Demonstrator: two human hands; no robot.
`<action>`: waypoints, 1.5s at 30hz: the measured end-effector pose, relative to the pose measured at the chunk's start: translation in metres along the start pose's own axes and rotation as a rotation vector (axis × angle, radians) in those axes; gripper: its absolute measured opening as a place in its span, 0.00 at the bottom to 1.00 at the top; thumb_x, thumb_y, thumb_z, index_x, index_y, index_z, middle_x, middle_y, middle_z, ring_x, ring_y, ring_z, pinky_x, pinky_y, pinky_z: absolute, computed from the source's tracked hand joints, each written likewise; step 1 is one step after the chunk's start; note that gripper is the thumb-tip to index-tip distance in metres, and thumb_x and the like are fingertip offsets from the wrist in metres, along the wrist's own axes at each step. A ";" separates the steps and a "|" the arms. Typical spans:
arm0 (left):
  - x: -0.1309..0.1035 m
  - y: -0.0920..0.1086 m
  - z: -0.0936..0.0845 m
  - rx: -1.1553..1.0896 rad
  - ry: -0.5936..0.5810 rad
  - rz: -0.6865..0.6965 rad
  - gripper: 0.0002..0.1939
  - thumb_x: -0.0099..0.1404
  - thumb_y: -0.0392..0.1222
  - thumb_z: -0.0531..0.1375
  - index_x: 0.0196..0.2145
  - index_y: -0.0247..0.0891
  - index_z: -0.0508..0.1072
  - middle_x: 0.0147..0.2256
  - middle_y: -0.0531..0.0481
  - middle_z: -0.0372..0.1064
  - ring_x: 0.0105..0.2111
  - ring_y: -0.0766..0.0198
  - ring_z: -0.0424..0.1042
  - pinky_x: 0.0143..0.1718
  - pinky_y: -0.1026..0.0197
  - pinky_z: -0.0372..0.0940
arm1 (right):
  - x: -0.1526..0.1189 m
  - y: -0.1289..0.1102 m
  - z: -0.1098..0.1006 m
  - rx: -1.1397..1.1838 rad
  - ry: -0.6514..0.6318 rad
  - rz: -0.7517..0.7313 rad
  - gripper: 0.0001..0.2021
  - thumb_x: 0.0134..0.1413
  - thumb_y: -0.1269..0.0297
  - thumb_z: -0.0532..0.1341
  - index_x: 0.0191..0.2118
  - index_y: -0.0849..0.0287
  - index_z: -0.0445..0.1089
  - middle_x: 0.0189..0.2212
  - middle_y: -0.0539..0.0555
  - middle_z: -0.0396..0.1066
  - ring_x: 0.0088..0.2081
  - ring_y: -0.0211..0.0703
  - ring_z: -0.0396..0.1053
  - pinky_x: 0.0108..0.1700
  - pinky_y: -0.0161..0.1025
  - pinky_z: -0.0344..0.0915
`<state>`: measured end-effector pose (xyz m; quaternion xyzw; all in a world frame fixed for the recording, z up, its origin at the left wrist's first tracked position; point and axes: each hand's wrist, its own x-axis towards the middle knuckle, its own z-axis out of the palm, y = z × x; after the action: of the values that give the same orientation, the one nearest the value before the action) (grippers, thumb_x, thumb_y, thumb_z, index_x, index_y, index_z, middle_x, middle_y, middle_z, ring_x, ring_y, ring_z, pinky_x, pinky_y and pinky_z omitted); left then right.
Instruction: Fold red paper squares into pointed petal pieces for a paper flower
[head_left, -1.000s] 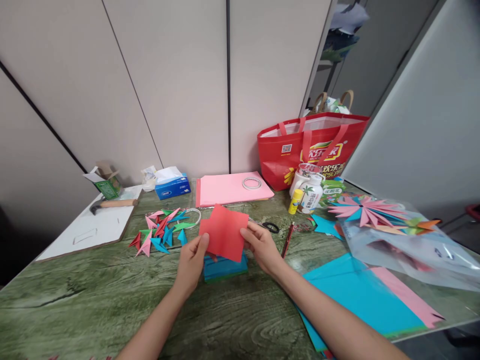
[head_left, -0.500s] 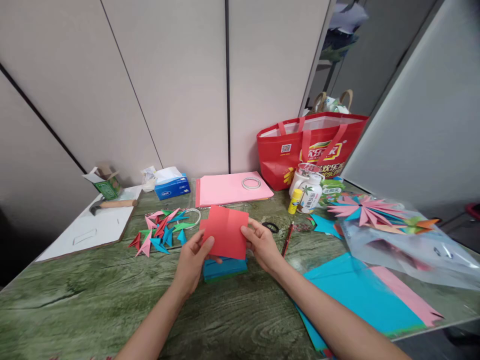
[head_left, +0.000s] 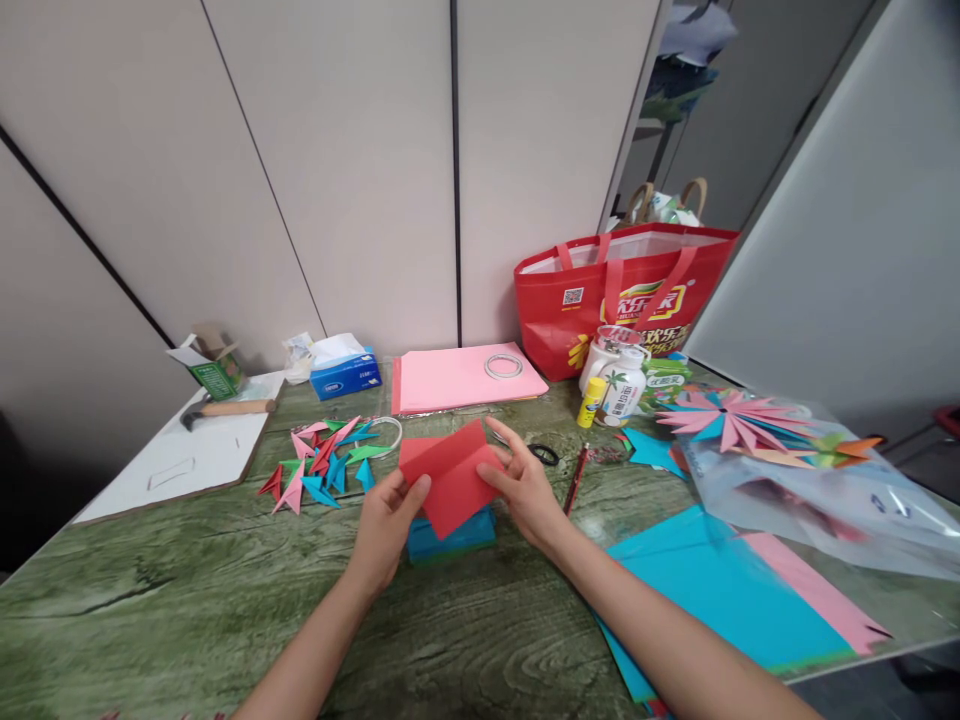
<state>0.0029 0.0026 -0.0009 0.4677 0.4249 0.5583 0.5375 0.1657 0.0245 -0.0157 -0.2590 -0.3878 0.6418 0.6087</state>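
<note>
A square of red paper (head_left: 454, 490), creased across its middle, is held up between both hands above the table. My left hand (head_left: 388, 515) pinches its left edge, thumb on top. At the right edge, my right hand (head_left: 521, 478) has its thumb on the paper and the index finger extended behind the corner. Below and behind the square lies a stack of small blue paper (head_left: 452, 538), with more red paper (head_left: 420, 452) showing at its far side. To the left, several folded paper pieces (head_left: 322, 465) in pink, red, green and blue lie in a heap.
Pink sheets (head_left: 457, 375) with a tape roll (head_left: 503, 367) lie at the back. A glue stick (head_left: 592, 402), white bottle (head_left: 624, 388) and red bag (head_left: 551, 320) stand right. Blue sheets (head_left: 720, 590) lie front right; a hammer (head_left: 232, 408) rests left on a white board (head_left: 180, 460).
The red square has turned and tilted between my hands, its near corner now pointing down toward me. My right thumb has slid further onto it and the index finger has straightened.
</note>
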 end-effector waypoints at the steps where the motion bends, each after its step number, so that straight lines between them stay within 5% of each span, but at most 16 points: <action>1: 0.000 0.000 0.000 -0.020 -0.006 -0.009 0.15 0.52 0.43 0.62 0.38 0.35 0.73 0.35 0.46 0.75 0.33 0.59 0.72 0.32 0.62 0.67 | 0.000 0.000 0.000 0.009 -0.001 0.013 0.32 0.38 0.66 0.67 0.52 0.54 0.56 0.35 0.52 0.73 0.32 0.41 0.71 0.37 0.38 0.66; 8: 0.000 0.000 0.001 -0.079 0.016 -0.053 0.18 0.52 0.44 0.62 0.41 0.37 0.71 0.36 0.47 0.75 0.35 0.59 0.72 0.33 0.61 0.67 | 0.000 0.003 -0.002 -0.030 -0.034 0.051 0.14 0.38 0.64 0.66 0.35 0.59 0.69 0.29 0.52 0.74 0.29 0.41 0.71 0.35 0.38 0.66; 12: 0.003 0.000 -0.002 -0.022 0.208 0.061 0.19 0.48 0.42 0.65 0.39 0.37 0.71 0.35 0.49 0.73 0.33 0.62 0.71 0.31 0.65 0.66 | 0.003 0.008 -0.005 -0.088 0.077 -0.050 0.10 0.37 0.65 0.67 0.30 0.61 0.70 0.25 0.50 0.72 0.28 0.37 0.69 0.33 0.34 0.65; 15: 0.005 0.001 -0.007 0.055 0.326 0.141 0.12 0.47 0.42 0.65 0.30 0.36 0.71 0.23 0.54 0.70 0.22 0.67 0.69 0.24 0.67 0.65 | 0.007 0.010 -0.009 -0.128 0.215 -0.166 0.10 0.35 0.65 0.67 0.28 0.61 0.68 0.24 0.48 0.71 0.27 0.36 0.67 0.33 0.34 0.65; 18: 0.004 0.001 -0.007 0.091 0.192 0.094 0.11 0.52 0.47 0.61 0.22 0.35 0.70 0.16 0.54 0.66 0.17 0.67 0.67 0.21 0.64 0.64 | 0.007 0.009 -0.011 -0.247 0.317 -0.265 0.10 0.39 0.63 0.65 0.30 0.61 0.68 0.26 0.51 0.71 0.29 0.38 0.67 0.33 0.36 0.66; 21: -0.001 0.000 -0.002 0.008 -0.010 -0.013 0.17 0.52 0.52 0.60 0.32 0.34 0.73 0.27 0.45 0.73 0.27 0.57 0.72 0.28 0.57 0.68 | 0.001 0.005 -0.009 -0.498 0.340 -0.441 0.05 0.46 0.66 0.61 0.31 0.60 0.70 0.30 0.53 0.70 0.32 0.41 0.67 0.34 0.38 0.65; 23: -0.004 0.000 0.003 -0.071 -0.113 -0.023 0.24 0.51 0.55 0.60 0.40 0.36 0.72 0.37 0.41 0.73 0.37 0.53 0.72 0.35 0.53 0.67 | -0.005 0.003 -0.005 -0.685 0.249 -0.596 0.05 0.49 0.70 0.58 0.31 0.58 0.72 0.32 0.54 0.70 0.36 0.42 0.67 0.39 0.41 0.65; 27: -0.009 0.002 0.008 -0.227 -0.194 -0.028 0.29 0.50 0.61 0.57 0.44 0.37 0.71 0.45 0.41 0.70 0.46 0.51 0.66 0.44 0.53 0.63 | -0.016 0.002 0.003 -0.872 -0.131 -0.801 0.13 0.52 0.76 0.54 0.39 0.54 0.71 0.36 0.55 0.70 0.43 0.43 0.67 0.46 0.44 0.63; 34: -0.008 0.011 0.007 -0.340 -0.059 -0.178 0.16 0.52 0.46 0.63 0.37 0.35 0.73 0.37 0.44 0.74 0.37 0.57 0.72 0.39 0.59 0.66 | -0.018 0.009 0.002 -1.109 -0.462 -0.876 0.18 0.52 0.68 0.58 0.50 0.52 0.61 0.44 0.56 0.68 0.48 0.43 0.64 0.51 0.46 0.60; 40: -0.004 0.009 0.005 -0.323 0.050 -0.210 0.11 0.47 0.37 0.66 0.30 0.33 0.75 0.30 0.47 0.76 0.28 0.64 0.73 0.31 0.65 0.66 | -0.017 0.007 0.001 -1.135 -0.457 -0.898 0.18 0.51 0.66 0.59 0.49 0.51 0.62 0.44 0.55 0.69 0.52 0.45 0.60 0.53 0.49 0.57; 45: -0.006 0.010 0.007 -0.194 0.036 -0.221 0.13 0.45 0.40 0.66 0.30 0.31 0.75 0.29 0.45 0.76 0.27 0.62 0.72 0.29 0.63 0.66 | -0.016 0.007 0.001 -1.251 -0.358 -0.863 0.25 0.49 0.62 0.60 0.54 0.53 0.56 0.55 0.60 0.57 0.59 0.50 0.48 0.56 0.57 0.48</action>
<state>0.0076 -0.0041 0.0100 0.3539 0.4275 0.5423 0.6308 0.1632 0.0091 -0.0227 -0.2728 -0.8364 0.0422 0.4736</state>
